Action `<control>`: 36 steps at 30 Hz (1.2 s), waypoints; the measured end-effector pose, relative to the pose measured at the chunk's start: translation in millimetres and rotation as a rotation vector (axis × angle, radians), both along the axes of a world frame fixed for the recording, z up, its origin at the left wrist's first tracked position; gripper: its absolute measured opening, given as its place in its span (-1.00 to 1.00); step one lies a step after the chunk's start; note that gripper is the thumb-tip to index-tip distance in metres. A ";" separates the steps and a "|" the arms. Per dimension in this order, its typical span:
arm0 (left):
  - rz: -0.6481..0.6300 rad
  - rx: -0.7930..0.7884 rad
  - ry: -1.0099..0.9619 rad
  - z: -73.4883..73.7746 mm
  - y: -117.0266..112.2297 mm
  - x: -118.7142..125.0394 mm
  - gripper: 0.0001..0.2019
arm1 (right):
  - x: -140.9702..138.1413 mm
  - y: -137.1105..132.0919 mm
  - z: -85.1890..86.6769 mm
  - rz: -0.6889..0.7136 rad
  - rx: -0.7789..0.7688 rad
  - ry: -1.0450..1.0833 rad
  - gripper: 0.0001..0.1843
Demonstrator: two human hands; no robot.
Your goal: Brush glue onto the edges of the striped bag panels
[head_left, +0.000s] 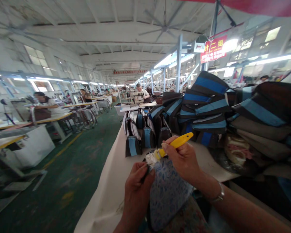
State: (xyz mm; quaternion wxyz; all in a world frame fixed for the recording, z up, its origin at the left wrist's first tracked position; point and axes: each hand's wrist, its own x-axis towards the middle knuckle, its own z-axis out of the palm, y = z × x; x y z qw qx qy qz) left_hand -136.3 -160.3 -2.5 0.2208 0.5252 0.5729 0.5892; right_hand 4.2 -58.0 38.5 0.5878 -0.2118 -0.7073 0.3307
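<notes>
My right hand (pixel 183 158) is closed around a yellow-handled brush (pixel 176 143), its pale bristle end (pixel 152 158) touching the top of the piece I hold. My left hand (pixel 138 186) is closed, pinching the upper edge of a blue-and-white patterned fabric piece (pixel 167 191) that hangs down toward my lap. Both hands meet over the near part of a long white worktable (pixel 111 187). A metal bracelet (pixel 218 195) sits on my right wrist.
Several small black-and-blue bags (pixel 145 136) stand on the table beyond my hands. A tall pile of striped bags (pixel 208 106) fills the right side. A green aisle (pixel 70 174) runs on the left past sewing stations where other people (pixel 42 103) sit.
</notes>
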 end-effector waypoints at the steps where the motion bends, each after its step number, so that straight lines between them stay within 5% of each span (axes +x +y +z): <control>1: 0.012 -0.004 -0.005 0.0 0.1 1.3 -0.78 | 0.5 1.0 1.6 -0.049 0.113 -0.066 -0.83; 5: 0.021 -0.026 -0.023 0.0 0.3 2.5 -0.76 | 10.0 -2.6 12.0 -0.113 0.358 -0.074 -0.87; 12: -0.022 -0.055 -0.098 -4.2 0.7 -3.1 -0.77 | 23.2 1.3 14.0 0.128 0.767 -0.324 -0.89; 17: -0.028 -0.086 -0.143 -6.0 -0.5 -5.0 -0.77 | 37.4 8.7 19.2 0.164 0.818 -0.354 -0.91; 21: 0.019 -0.097 -0.179 -6.8 0.0 -5.4 -0.76 | 39.5 1.8 19.4 0.240 0.976 -0.594 -0.85; 32: 0.078 -0.130 -0.350 -10.6 -1.6 -9.1 -0.72 | 31.6 -10.4 -4.5 0.069 1.108 -0.600 -0.73; 36: 0.119 -0.162 -0.251 -9.2 -1.3 -17.2 -0.69 | 29.7 -13.1 -13.8 0.018 1.106 -0.534 -0.73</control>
